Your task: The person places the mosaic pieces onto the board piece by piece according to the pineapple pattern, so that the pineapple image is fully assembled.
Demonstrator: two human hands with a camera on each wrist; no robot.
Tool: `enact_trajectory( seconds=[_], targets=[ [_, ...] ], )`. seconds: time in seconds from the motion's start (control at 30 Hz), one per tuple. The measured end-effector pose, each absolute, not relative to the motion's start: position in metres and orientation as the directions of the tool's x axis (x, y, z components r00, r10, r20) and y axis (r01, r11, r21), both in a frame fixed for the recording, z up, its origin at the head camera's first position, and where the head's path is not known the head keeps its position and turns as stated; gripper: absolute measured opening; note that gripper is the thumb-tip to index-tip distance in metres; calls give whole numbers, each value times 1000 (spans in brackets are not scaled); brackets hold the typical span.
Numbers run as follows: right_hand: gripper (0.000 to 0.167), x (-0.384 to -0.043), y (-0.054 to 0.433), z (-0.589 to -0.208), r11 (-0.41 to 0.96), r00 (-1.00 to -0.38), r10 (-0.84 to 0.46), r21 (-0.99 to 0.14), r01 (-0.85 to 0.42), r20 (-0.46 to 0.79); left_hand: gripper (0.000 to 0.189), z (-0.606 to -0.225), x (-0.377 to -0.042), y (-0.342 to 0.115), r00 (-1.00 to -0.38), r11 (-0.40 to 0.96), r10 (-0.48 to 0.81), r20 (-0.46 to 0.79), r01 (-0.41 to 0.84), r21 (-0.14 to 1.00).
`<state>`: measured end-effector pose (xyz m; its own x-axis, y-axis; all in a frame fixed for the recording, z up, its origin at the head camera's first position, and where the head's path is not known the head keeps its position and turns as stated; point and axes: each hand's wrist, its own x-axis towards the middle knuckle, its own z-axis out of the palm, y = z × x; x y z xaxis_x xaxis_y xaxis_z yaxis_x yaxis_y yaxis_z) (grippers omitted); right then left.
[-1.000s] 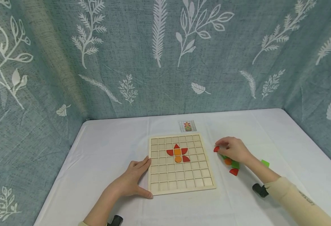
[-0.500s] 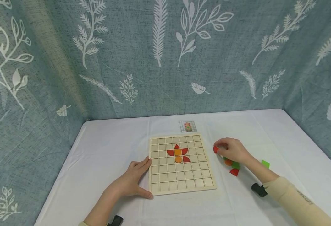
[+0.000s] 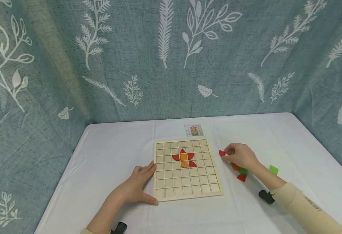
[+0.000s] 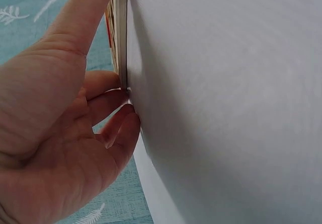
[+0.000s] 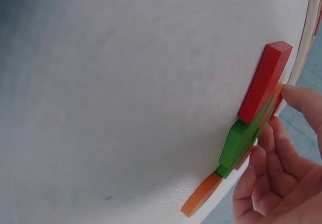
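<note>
In the head view my left hand (image 3: 135, 183) rests against the left side of a wooden grid board (image 3: 169, 183), its fingers at the edge and thumb by the near corner. An orange square (image 3: 183, 157), an orange disc (image 3: 184, 164) and several red pieces (image 3: 192, 164) lie in the board's cells. Right of the board, my right hand (image 3: 242, 156) pinches a red quarter-circle piece (image 3: 221, 153) between thumb and fingertips. Under that hand lie a green piece (image 3: 243, 171), an orange piece (image 3: 235, 167) and another red piece (image 3: 241, 177), partly hidden.
A small printed card (image 3: 194, 130) with a pattern on a grid lies behind the board. One green square (image 3: 273, 169) sits apart, beyond the right forearm. White cloth covers the table (image 3: 115, 143), and a patterned curtain (image 3: 147, 65) hangs behind it.
My right hand has shifted slightly left toward the board, and the red quarter-circle piece has moved and turned with its fingertips. The left hand and the board have stayed put.
</note>
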<state>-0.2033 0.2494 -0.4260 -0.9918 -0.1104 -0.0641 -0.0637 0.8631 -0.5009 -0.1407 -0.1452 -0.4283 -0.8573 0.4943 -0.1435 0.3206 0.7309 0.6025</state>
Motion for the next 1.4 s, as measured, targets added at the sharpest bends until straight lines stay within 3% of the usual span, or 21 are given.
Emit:
enact_trajectory(
  seconds=[0.77, 1.4],
  targets=[
    [23, -195, 215, -420, 745, -985, -171, -656, -120, -14, 121, -426, -140, -146, -859, 731, 482, -172, 287, 619],
    [16, -192, 133, -425, 673, -919, -395, -680, -291, 3, 121, -426, -139, -146, -859, 731, 480, -176, 281, 622]
  ],
)
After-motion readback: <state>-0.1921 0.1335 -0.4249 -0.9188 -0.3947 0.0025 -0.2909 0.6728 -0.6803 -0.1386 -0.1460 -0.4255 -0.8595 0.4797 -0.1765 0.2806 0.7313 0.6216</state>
